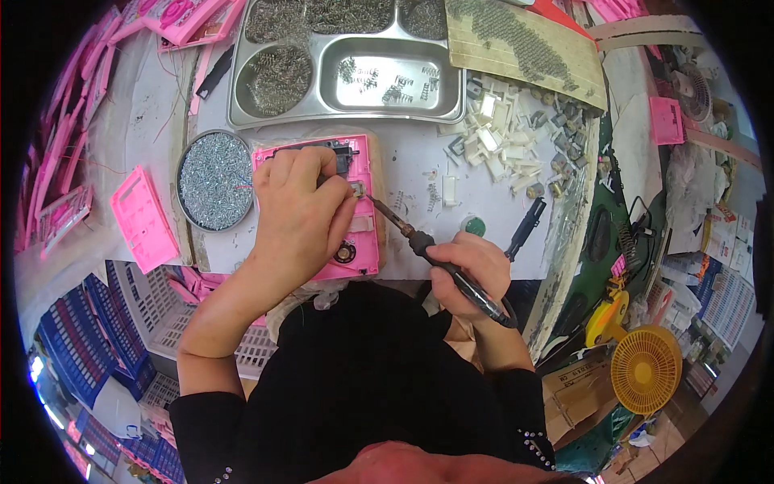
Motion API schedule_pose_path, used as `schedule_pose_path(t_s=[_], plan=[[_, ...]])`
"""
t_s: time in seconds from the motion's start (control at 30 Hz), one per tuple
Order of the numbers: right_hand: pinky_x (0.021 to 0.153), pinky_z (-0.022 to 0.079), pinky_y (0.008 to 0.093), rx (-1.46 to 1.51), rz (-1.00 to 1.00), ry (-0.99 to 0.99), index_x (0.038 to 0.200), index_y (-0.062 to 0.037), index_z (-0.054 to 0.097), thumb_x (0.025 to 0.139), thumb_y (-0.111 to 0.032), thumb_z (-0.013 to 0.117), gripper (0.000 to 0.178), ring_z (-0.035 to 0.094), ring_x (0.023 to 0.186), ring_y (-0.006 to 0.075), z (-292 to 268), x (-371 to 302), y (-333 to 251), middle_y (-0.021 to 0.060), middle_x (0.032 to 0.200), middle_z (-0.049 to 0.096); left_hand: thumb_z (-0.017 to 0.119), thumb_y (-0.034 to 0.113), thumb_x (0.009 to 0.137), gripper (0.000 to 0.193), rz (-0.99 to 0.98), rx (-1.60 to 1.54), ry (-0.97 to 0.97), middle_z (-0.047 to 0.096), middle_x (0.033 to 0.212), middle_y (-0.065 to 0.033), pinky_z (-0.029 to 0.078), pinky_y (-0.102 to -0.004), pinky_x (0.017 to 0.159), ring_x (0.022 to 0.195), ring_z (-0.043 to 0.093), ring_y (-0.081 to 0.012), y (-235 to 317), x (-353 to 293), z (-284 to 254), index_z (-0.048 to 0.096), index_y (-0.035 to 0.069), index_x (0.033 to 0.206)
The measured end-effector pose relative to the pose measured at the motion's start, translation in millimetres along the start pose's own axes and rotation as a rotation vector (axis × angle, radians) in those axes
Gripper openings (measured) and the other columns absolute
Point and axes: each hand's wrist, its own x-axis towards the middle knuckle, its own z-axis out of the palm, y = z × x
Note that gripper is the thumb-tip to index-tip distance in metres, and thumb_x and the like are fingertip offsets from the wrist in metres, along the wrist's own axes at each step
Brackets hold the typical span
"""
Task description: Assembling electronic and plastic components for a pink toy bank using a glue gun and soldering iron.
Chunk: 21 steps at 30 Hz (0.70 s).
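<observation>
My right hand (485, 266) grips a soldering iron (421, 240) by its dark handle. The iron's tip points up and left, at a small metal part (357, 189) inside an open pink plastic housing (368, 256). Over that housing lies my left hand (294, 206), its fingers bent and pressed together near a black part (345, 153); whatever they pinch is hidden. A round black speaker-like piece (345, 252) sits in the housing's lower part, beside my left wrist.
Left of the housing stands a round dish of small screws (216, 181), beside a loose pink cover (143, 218). A steel compartment tray (347, 119) with springs lies beyond. White plastic parts (492, 137) are heaped at right, near a green round thing (473, 226).
</observation>
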Motion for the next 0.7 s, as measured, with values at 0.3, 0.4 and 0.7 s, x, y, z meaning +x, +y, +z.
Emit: schedule_pose_path(t_s=[0.3, 0.4, 0.7], plan=[[0.046, 0.034, 0.0329, 0.041, -0.002, 0.031, 0.096, 0.0024, 0.069, 0.084, -0.011, 0.073, 0.018, 0.045, 0.048, 0.0191, 6.2, -1.3, 1.1, 0.0061, 0.060, 0.052, 0.076, 0.013, 0.078, 0.013, 0.011, 0.021, 0.002, 0.054, 0.103, -0.0077, 0.034, -0.0447, 0.089, 0.099, 0.051, -0.0296, 0.5, 1.8, -1.0, 0.066, 0.010, 0.086], [0.046, 0.034, 0.0328, 0.038, -0.010, 0.021, 0.096, 0.0025, 0.069, 0.083, -0.010, 0.072, 0.018, 0.046, 0.048, 0.0191, 6.9, -1.0, 3.1, 0.0060, 0.060, 0.052, 0.076, 0.013, 0.079, 0.013, 0.014, 0.019, 0.001, 0.054, 0.103, -0.0078, 0.034, -0.0447, 0.089, 0.099, 0.051, -0.0294, 0.5, 2.1, -0.9, 0.065, 0.010, 0.087], [0.046, 0.036, 0.0325, 0.026, -0.037, 0.027, 0.096, 0.0022, 0.070, 0.080, -0.008, 0.072, 0.019, 0.049, 0.049, 0.0199, 7.4, 0.2, 5.7, 0.0069, 0.062, 0.055, 0.076, 0.014, 0.079, 0.014, 0.014, 0.029, -0.006, 0.054, 0.103, -0.0079, 0.034, -0.0446, 0.091, 0.099, 0.051, -0.0291, 0.7, 2.7, -1.4, 0.065, 0.010, 0.086]])
